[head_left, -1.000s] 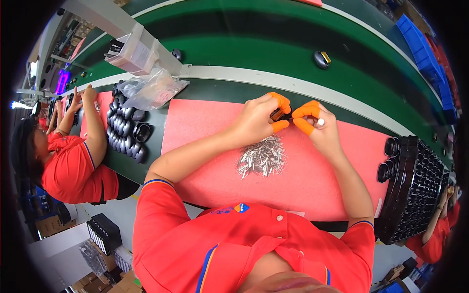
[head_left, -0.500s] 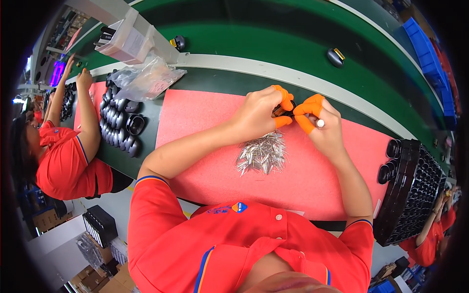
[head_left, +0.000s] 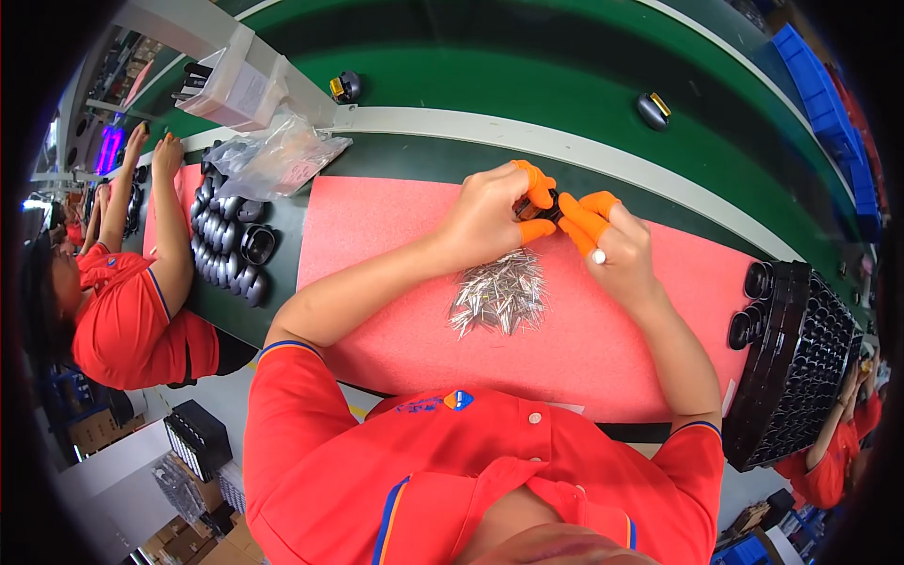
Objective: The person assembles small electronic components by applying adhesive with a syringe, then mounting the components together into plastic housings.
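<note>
My left hand (head_left: 490,209), with orange finger cots, grips a small black housing (head_left: 540,207) between thumb and fingers, above the far edge of a pink foam mat (head_left: 377,282). My right hand (head_left: 617,240), also in orange finger cots, is closed around something with a round white end (head_left: 599,256); the rest of it is hidden. The right fingertips touch the near-right side of the housing. Just below my hands, a loose heap of thin silvery metal pins (head_left: 501,294) lies on the mat.
Rows of dark rounded shells (head_left: 218,235) lie left of the mat, near a clear plastic bag (head_left: 282,155). Stacked black trays (head_left: 791,367) stand at the right. Beyond a pale rail, a green conveyor (head_left: 508,66) carries two dark units. A co-worker (head_left: 132,301) sits at left.
My right hand has tilted, bringing the white end left and down, and its fingers now reach further along the housing. The left hand has shifted slightly left, still gripping it.
</note>
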### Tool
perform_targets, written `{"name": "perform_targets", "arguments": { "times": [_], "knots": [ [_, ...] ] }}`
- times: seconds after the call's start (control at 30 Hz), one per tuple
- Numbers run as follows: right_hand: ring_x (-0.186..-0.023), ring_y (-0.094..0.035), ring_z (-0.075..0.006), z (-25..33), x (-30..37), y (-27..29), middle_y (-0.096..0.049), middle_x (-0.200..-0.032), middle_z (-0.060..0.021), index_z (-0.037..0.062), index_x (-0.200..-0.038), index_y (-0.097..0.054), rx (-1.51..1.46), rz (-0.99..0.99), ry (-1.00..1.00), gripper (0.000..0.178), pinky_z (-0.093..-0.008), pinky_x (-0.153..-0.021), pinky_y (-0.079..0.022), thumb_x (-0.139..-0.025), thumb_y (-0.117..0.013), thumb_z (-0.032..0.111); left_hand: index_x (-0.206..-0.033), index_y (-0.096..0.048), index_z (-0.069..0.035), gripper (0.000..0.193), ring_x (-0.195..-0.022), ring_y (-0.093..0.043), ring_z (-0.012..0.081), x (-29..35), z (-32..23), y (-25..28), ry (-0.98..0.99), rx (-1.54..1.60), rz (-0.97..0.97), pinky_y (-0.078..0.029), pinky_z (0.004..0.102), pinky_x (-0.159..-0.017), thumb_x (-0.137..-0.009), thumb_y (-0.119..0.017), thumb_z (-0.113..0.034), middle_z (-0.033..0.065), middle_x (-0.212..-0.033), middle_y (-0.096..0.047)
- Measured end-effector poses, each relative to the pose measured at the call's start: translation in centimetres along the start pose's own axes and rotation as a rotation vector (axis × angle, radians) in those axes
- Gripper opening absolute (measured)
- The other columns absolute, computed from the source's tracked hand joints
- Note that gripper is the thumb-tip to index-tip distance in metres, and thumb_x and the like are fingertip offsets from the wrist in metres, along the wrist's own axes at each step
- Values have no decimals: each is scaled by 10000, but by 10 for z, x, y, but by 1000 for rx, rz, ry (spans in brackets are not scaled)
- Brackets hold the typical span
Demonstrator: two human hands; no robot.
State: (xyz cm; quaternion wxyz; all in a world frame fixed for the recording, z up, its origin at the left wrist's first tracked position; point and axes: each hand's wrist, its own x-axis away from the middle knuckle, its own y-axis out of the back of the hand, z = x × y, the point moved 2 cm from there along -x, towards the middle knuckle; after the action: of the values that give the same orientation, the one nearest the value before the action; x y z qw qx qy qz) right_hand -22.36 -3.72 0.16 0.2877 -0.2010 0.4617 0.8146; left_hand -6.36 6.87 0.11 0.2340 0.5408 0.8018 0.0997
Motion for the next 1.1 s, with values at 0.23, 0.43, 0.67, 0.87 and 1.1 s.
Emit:
{"name": "perform_targets", "arguments": {
  "times": [0.23, 0.43, 0.67, 0.87, 1.1],
  "knots": [
    [-651, -629, -243, -11, 1, -2, -636, -838, -115, -2, -990, -709, 10, 57, 99, 318, -311, -523, -505, -680, -746, -61, -904, -590, 20, 312, -768, -649, 145, 2, -1, 3, 47, -6, 65, -567, 240, -602, -673, -799, 40, 133, -1104, -644],
    [-657, -641, -239, -7, -5, 1, -643, -851, -120, -9, -987, -709, -26, 97, 149, 324, -310, -523, -514, -669, -727, -68, -929, -607, 4, 323, -761, -646, 138, 3, 0, 1, -73, -20, 26, -545, 244, -586, -676, -809, 16, 107, -1064, -651],
    [-612, -607, -249, -14, -5, 8, -623, -850, -122, 19, -997, -719, 54, 215, 170, 349, -325, -513, -499, -660, -711, -70, -1045, -634, -13, 397, -718, -590, 74, -4, -7, -1, 88, 55, 41, -504, 213, -582, -687, -806, 9, 83, -1050, -651],
    [-522, -526, -138, 13, -45, 46, -598, -790, -72, 8, -1073, -690, -496, 58, -185, 244, -262, -411, -378, -894, -637, 165, -1204, -593, -69, 467, -736, -595, 227, 2, -15, -3, -193, -106, 224, -502, 324, -672, -752, -706, -95, 97, -913, -569],
    [-424, -310, -93, 10, -64, 41, -404, -589, -29, -38, -1318, -507, -1944, -135, -277, 717, -228, -346, -249, -988, -309, 566, -1120, -612, -54, 369, -732, -561, 236, -14, -45, -6, -299, -82, 278, -462, 337, -640, -768, -700, -114, 93, -948, -542]
  ]
}}
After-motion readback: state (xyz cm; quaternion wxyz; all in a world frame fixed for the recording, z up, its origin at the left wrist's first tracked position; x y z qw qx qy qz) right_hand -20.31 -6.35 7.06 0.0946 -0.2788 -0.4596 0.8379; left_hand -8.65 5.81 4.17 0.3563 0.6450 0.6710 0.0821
